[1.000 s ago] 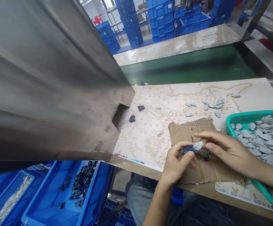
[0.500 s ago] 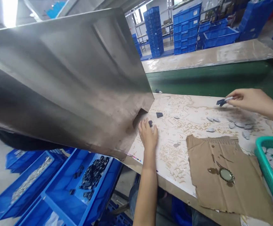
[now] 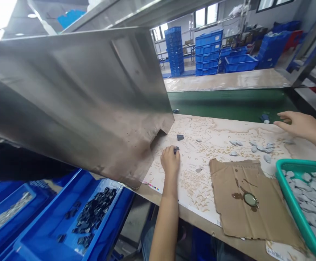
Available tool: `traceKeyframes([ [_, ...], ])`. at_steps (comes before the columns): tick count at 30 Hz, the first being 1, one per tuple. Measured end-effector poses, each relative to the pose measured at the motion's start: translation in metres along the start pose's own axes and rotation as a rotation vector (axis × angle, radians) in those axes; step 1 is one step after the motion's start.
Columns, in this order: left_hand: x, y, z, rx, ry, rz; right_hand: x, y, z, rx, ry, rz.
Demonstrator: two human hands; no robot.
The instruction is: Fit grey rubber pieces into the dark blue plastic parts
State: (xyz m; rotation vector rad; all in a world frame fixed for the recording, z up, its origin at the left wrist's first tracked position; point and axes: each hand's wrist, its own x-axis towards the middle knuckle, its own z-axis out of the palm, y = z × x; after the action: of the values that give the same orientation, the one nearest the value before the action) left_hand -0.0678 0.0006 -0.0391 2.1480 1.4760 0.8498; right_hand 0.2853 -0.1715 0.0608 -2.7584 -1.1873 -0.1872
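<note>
My left hand (image 3: pixel 170 160) rests on the printed sheet, its fingers closed on a small dark plastic piece (image 3: pixel 176 149). A second dark piece (image 3: pixel 180 137) lies just beyond it. My right hand (image 3: pixel 300 124) is open above the far right edge of the sheet, with nothing in its fingers. Left of its fingertips, a dark piece with a whitish part (image 3: pixel 265 118) sits on the green belt (image 3: pixel 223 103). Several loose grey-white oval pieces (image 3: pixel 261 148) are scattered on the sheet between my hands.
A green basket (image 3: pixel 280 177) of grey-white pieces stands at right, beside a cardboard piece (image 3: pixel 245 221) bearing a small round cap of liquid (image 3: pixel 251 199). A large metal panel (image 3: pixel 92 101) blocks the left. Below it, a blue bin (image 3: pixel 46 228) contains dark pieces.
My right hand has released the dark-and-white piece onto the green belt and drawn right. My left fingers have closed on the small dark piece. The view has shifted.
</note>
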Motion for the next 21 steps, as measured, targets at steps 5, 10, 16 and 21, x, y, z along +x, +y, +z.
traceKeyframes([
  [5, -0.019, 0.012, -0.008, -0.233, 0.043, -0.013, -0.087, 0.021, -0.023, 0.052, -0.123, -0.051],
  [10, -0.072, 0.037, -0.001, -0.652, -0.149, 0.086, -0.142, 0.047, -0.002, 0.146, -0.349, -0.321],
  [16, -0.120, 0.038, 0.013, -0.783, -0.241, 0.048, -0.149, 0.037, 0.023, 0.022, -0.283, -0.301],
  [21, -0.118, 0.031, 0.013, -0.777, -0.249, 0.023, -0.142, 0.022, 0.014, -0.108, -0.371, -0.358],
])
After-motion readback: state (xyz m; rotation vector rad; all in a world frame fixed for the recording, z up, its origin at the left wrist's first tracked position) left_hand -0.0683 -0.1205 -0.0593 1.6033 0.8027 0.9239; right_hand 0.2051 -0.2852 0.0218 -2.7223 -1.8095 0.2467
